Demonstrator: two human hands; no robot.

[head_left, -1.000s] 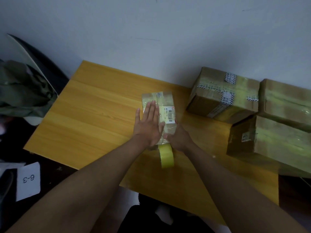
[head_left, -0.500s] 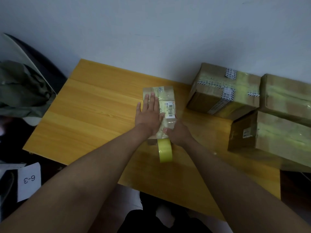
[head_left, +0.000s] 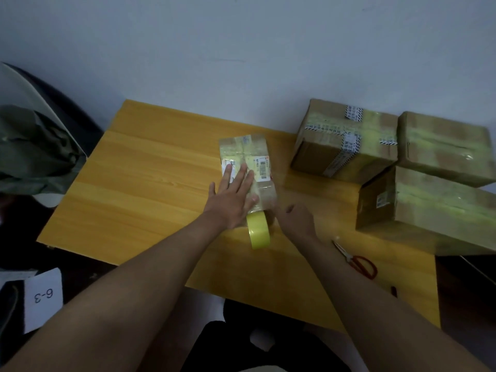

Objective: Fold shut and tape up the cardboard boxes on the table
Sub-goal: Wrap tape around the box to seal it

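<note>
The left hand (head_left: 232,201) lies flat with its fingers (head_left: 243,174) straight and spread, pressing down on the top of a small cardboard box (head_left: 248,167). The box is a narrow oblong near the middle of the surface (head_left: 150,189), its brown card almost wholly wrapped in glossy, crinkled clear-yellow tape, with a white barcode label on top. Its near end is hidden by the palm and by the tape roll (head_left: 258,230), a smooth yellow ring standing on edge just in front of the box; whether a strip runs from it to the box cannot be made out. The right hand (head_left: 296,220) hovers just right of the roll, fingers loosely bent and holding nothing; it is motion-blurred, so the fingertips are unclear.

The surface is a yellow wood-grain laminate board, smooth and slightly shiny. On its right side sit three larger cardboard boxes: a taped box (head_left: 346,140) crossed by printed black-and-white strips, a rear box (head_left: 445,147) and a near box (head_left: 429,208), both banded with pale greenish tape and cut off at the picture's edge. Red-handled scissors (head_left: 357,260) lie near the right forearm, partly hidden by it. At left a crumpled dark green cloth (head_left: 35,149) lies off the surface, and a white card (head_left: 43,298) reads "6-3".
</note>
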